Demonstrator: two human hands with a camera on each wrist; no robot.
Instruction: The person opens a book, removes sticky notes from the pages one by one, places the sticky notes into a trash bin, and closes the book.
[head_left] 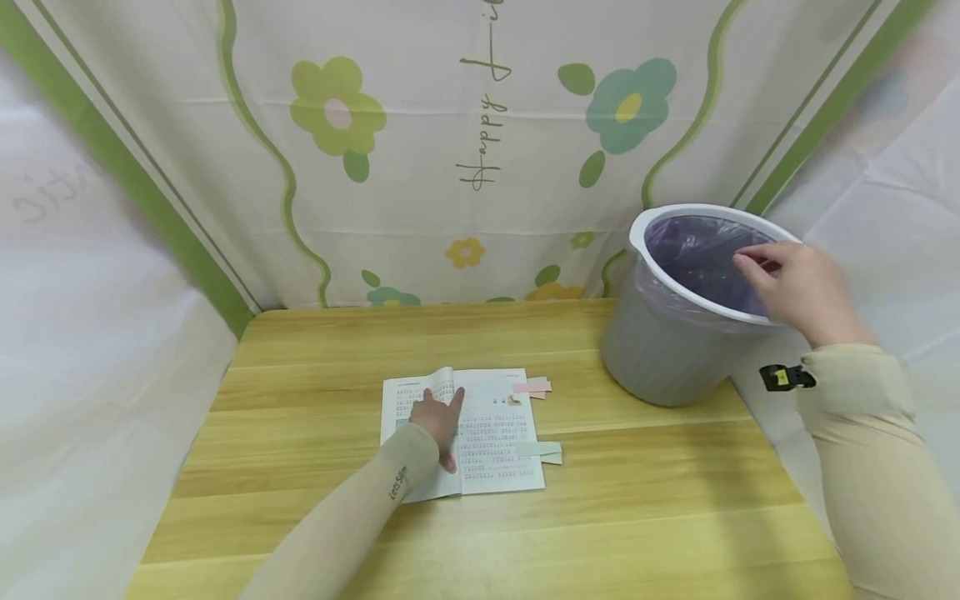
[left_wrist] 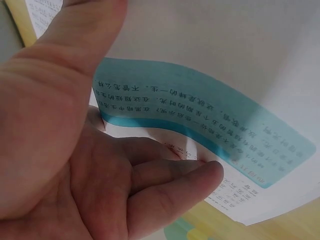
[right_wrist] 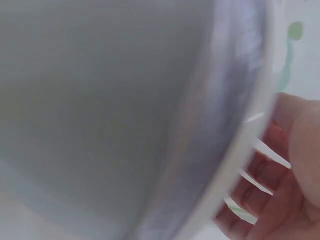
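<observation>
An open printed book [head_left: 491, 450] lies on the wooden table, with text on both pages. My left hand [head_left: 437, 421] rests on it near the centre fold, fingers spread. Close up in the left wrist view, the left hand [left_wrist: 115, 170] lies against a page [left_wrist: 215, 30] that curves upward and bears a teal text box. Over the opening of a grey trash bin [head_left: 660, 342] hangs my right hand [head_left: 798, 283], its fingers loosely bent and thumb near the index finger. No held thing shows there. In the right wrist view the bin's rim hides its fingertips.
Pink sticky tabs [head_left: 532, 387] and green sticky tabs [head_left: 542, 450] stick out from the book's right edge. A purple bag [head_left: 686, 242] lines the bin, which stands at the table's back right. A flowered curtain [head_left: 420, 167] hangs behind the table [head_left: 300, 350].
</observation>
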